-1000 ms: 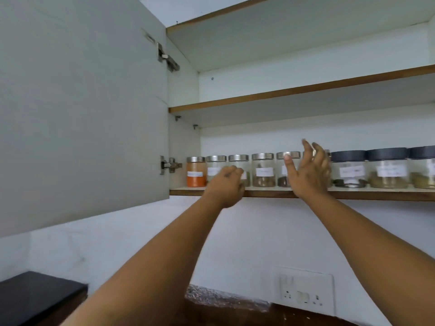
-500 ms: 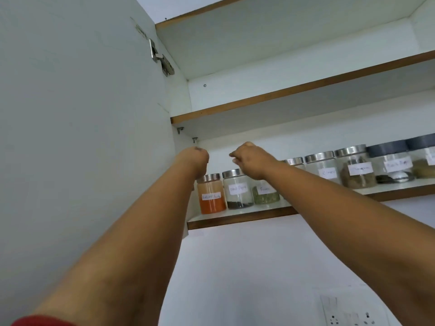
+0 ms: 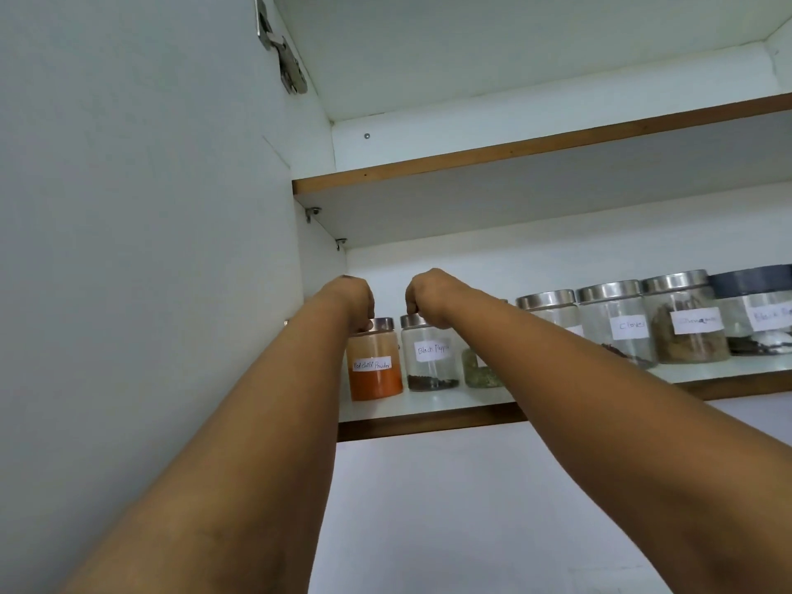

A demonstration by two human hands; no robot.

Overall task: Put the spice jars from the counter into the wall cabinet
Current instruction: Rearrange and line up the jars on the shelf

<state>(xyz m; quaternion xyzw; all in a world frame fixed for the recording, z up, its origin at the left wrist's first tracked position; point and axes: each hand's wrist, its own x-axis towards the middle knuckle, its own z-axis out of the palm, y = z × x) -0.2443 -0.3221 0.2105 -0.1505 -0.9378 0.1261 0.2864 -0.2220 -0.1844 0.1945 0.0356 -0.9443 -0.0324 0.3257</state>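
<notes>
Head view: left hand (image 3: 351, 300) fingers curled on red chilli jar (image 3: 374, 360) lid, right hand (image 3: 426, 295) fingers on black pepper jar (image 3: 430, 358) lid.

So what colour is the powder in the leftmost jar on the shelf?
Orange-red, in the red chilli powder jar, clearest in the head view.

White wood-edged shelf (image 3: 428, 407) with a row of labelled spice jars (image 3: 433, 358).
</notes>
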